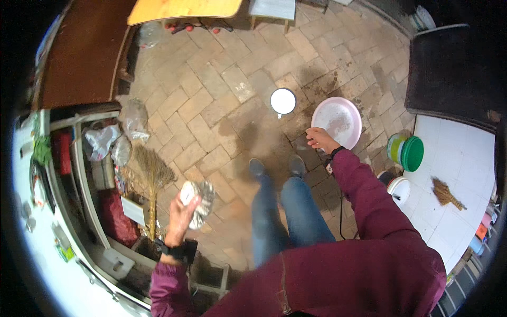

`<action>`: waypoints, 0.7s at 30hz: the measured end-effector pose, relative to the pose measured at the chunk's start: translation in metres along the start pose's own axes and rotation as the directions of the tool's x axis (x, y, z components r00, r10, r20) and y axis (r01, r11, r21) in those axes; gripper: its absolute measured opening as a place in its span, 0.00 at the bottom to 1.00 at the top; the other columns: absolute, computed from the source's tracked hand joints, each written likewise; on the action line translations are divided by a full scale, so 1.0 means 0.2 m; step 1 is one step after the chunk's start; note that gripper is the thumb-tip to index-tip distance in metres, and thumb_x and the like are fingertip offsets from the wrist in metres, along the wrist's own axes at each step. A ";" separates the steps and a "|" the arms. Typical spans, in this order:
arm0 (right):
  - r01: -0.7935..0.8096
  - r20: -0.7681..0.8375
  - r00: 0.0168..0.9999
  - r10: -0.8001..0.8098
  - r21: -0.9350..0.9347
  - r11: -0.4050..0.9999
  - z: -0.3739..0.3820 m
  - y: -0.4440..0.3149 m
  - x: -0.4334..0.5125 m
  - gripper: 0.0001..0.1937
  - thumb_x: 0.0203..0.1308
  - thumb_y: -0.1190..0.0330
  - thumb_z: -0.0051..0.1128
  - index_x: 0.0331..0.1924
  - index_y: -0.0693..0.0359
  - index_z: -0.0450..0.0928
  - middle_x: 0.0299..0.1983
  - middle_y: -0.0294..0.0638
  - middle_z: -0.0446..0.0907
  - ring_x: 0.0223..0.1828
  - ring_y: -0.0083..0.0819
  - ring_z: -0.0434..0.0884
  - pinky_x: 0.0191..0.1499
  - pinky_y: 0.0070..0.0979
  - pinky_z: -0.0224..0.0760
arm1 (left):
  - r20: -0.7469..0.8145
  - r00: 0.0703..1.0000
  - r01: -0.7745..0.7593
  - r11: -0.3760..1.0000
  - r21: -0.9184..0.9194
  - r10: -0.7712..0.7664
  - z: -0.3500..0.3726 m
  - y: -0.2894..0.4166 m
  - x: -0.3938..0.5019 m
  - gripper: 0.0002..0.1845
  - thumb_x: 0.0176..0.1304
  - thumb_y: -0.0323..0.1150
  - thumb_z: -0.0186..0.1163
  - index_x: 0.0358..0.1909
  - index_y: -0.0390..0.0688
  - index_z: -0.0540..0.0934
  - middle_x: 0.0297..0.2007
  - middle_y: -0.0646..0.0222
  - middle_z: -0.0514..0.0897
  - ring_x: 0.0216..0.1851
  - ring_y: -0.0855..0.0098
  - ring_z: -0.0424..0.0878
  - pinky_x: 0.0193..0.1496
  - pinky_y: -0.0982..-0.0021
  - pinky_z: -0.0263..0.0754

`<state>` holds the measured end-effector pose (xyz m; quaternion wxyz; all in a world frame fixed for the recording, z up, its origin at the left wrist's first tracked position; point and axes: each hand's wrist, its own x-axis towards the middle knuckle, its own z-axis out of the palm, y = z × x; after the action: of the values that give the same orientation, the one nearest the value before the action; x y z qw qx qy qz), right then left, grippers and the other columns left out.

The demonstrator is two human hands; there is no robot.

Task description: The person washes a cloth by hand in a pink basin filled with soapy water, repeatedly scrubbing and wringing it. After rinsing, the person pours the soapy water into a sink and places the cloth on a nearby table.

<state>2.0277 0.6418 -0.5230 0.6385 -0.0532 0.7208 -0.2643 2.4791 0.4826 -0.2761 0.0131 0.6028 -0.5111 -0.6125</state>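
My left hand grips a bunched, white-and-grey wad, perhaps cloth; blur hides its exact make. It is held over the floor to the left of my legs. My right hand hovers by the near left rim of a pink plastic basin, fingers loosely bent and nothing visible in them. Sudsy, cloudy water fills the basin. To its left on the brick floor stands a white enamel mug with a dark rim, its handle towards me.
A straw broom leans by an open cabinet at left, near plastic bags. At right are a green bucket, a white bucket and a small whisk brush on white tiles. A yellow table stands ahead.
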 end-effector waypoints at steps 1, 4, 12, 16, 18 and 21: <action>-0.033 -0.036 0.999 0.035 0.038 0.999 0.02 0.06 0.13 0.23 0.61 0.51 0.53 0.54 0.57 0.71 0.42 0.35 0.74 0.36 0.25 0.77 0.41 0.24 0.74 | -0.013 1.000 -0.002 0.993 0.118 0.003 -0.01 -0.03 0.07 0.26 0.64 0.42 0.61 0.55 0.32 0.72 0.49 0.61 0.79 0.46 0.70 0.78 0.50 0.68 0.73; -0.115 -0.001 0.993 0.116 0.166 0.979 0.11 0.23 0.54 0.29 0.62 0.49 0.53 0.61 0.56 0.67 0.52 0.40 0.72 0.41 0.31 0.79 0.46 0.31 0.74 | -0.160 0.967 0.144 0.940 -0.310 -0.201 0.01 -0.20 0.24 0.26 0.63 0.40 0.62 0.54 0.30 0.69 0.44 0.63 0.78 0.42 0.72 0.76 0.49 0.69 0.72; -0.146 -0.089 0.974 0.208 0.454 0.879 0.28 0.46 1.56 0.29 0.68 0.50 0.48 0.64 0.61 0.63 0.60 0.42 0.68 0.46 0.30 0.77 0.44 0.28 0.72 | -0.205 0.899 0.266 0.856 -0.444 -0.386 0.05 -0.55 0.85 0.34 0.61 0.41 0.63 0.63 0.34 0.62 0.55 0.60 0.73 0.53 0.67 0.73 0.57 0.64 0.67; -0.186 -0.091 0.949 0.302 0.612 0.769 0.33 0.53 1.77 0.19 0.69 0.57 0.47 0.54 0.63 0.69 0.48 0.40 0.75 0.41 0.30 0.78 0.40 0.27 0.73 | -0.210 0.917 0.202 0.851 -0.485 -0.338 0.06 -0.54 1.03 0.35 0.62 0.41 0.63 0.63 0.33 0.61 0.55 0.58 0.74 0.53 0.65 0.74 0.56 0.62 0.70; -0.199 -0.127 0.916 0.382 0.681 0.705 0.33 0.54 1.81 0.15 0.69 0.60 0.45 0.47 0.64 0.71 0.37 0.40 0.77 0.35 0.30 0.79 0.36 0.24 0.73 | -0.195 0.879 0.277 0.799 -0.534 -0.435 0.04 -0.51 1.06 0.30 0.62 0.39 0.63 0.60 0.33 0.65 0.50 0.59 0.77 0.46 0.66 0.78 0.50 0.64 0.74; -0.138 -0.208 0.924 0.320 0.601 0.787 0.32 0.52 1.81 0.13 0.68 0.62 0.46 0.46 0.64 0.72 0.32 0.40 0.77 0.32 0.29 0.79 0.34 0.25 0.73 | -0.186 0.886 0.281 0.811 -0.514 -0.425 0.01 -0.44 1.08 0.27 0.61 0.40 0.64 0.57 0.34 0.69 0.47 0.61 0.79 0.44 0.68 0.79 0.48 0.66 0.75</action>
<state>2.0503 0.5599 -0.8954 0.5356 0.2716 0.6957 -0.3942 2.4719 0.3902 -0.4896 0.1198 0.7498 -0.2160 -0.6138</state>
